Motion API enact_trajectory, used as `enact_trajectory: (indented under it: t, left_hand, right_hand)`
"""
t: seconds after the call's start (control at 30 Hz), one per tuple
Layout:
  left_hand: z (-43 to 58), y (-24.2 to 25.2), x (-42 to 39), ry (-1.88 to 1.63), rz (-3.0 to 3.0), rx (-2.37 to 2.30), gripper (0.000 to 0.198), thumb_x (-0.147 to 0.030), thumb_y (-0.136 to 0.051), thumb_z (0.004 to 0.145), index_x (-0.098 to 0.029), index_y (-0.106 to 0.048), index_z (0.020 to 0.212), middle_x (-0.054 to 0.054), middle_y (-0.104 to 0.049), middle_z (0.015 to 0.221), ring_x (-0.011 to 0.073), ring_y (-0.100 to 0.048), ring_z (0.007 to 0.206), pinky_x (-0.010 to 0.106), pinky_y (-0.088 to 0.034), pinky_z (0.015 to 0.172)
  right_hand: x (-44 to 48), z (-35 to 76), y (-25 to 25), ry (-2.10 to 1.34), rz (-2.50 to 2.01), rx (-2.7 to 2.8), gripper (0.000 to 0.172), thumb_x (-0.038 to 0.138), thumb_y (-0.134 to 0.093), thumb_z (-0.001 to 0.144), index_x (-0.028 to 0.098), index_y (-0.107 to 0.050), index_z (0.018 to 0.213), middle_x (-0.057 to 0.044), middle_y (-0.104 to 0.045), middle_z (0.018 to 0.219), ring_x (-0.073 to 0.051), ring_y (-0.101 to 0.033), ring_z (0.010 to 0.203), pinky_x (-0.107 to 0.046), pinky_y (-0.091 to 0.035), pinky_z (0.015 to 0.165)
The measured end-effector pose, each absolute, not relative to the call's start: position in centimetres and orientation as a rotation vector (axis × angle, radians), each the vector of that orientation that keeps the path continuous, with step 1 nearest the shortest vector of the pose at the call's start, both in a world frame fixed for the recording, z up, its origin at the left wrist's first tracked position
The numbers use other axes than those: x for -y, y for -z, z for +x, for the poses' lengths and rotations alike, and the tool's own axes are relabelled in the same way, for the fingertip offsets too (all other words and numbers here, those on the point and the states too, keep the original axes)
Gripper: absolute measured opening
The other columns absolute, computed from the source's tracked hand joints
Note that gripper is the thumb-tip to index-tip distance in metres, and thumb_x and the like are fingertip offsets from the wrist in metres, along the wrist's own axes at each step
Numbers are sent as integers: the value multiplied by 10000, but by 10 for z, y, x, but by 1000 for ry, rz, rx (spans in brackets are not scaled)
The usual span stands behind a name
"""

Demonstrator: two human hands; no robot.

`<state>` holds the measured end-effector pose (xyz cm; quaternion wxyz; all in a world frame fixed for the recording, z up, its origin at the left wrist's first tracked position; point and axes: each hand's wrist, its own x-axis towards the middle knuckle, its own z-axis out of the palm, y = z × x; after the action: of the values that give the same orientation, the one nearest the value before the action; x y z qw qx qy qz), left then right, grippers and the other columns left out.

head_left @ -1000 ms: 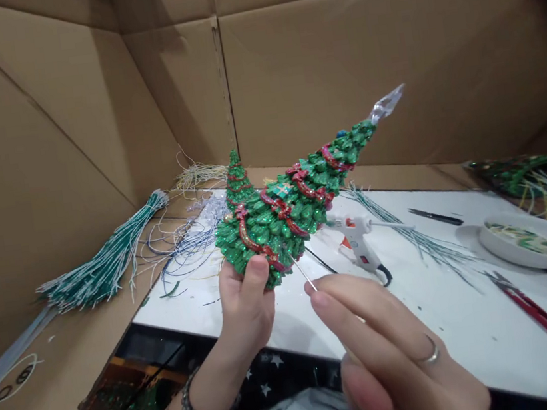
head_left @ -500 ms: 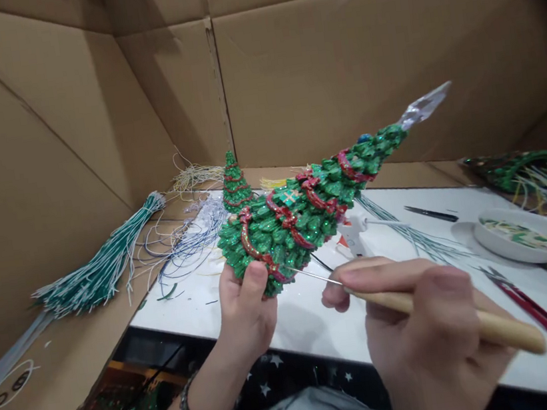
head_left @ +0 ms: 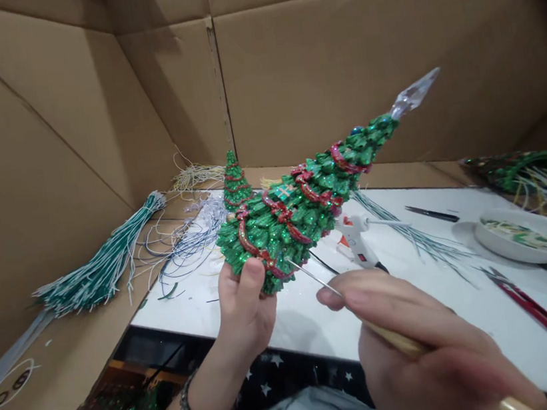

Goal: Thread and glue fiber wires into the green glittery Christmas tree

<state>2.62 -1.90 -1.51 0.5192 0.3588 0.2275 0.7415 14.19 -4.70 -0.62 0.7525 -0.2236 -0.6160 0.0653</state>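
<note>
My left hand (head_left: 245,313) grips the base of a glittery green Christmas tree (head_left: 304,204) with red garlands and a clear pointed tip, held tilted with the tip up and to the right. My right hand (head_left: 423,346) is closed round a wooden-handled awl (head_left: 403,344). Its thin metal needle (head_left: 313,276) touches the tree's lower edge beside my left thumb.
A white glue gun (head_left: 358,237) lies on the white table (head_left: 420,320) behind the tree. A second small tree (head_left: 235,183) stands further back. Green wire bundles (head_left: 104,261) lie left; red snips (head_left: 532,309), a white dish (head_left: 530,238) and a dark tool (head_left: 430,214) lie right. Cardboard walls surround the table.
My right hand turned and shifted right, bringing the awl's wooden handle into sight, then tilted downward. The tree's tip swung right, dipped, then rose slightly. My left hand's grip stayed the same.
</note>
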Motion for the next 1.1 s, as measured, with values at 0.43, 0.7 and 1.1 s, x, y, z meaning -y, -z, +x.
enact_trajectory:
  t: [0.43,0.7,1.1]
  left_hand:
    - [28,15,21,-1795,840,-570,403,-434,-724,787,-220,-689,1127,76,-774,914,246,-711,992,358,-543,911]
    - [27,15,24,-1778,821,-583,511,-488,-725,766,-248,-647,1210,85,-761,1020,248,-723,937,381,-544,898]
    - [28,14,24,-1740,813,-572,514,-508,-739,741,-256,-661,1182,75,-770,956,262,-721,947,387,-562,869]
  right_hand:
    - [70,143,4,-33,-654,1494,346,447,-506,948,238,-705,1139,-80,-737,976,-229,-713,861,-380,-604,707]
    - [47,134,-4,-532,-500,1067,416,401,-428,990,210,-745,801,-18,-711,650,-179,-678,607,-365,-552,589]
    - [47,132,2,-525,-405,1061,441,451,-432,978,206,-762,820,-32,-723,660,-180,-686,612,-360,-559,594]
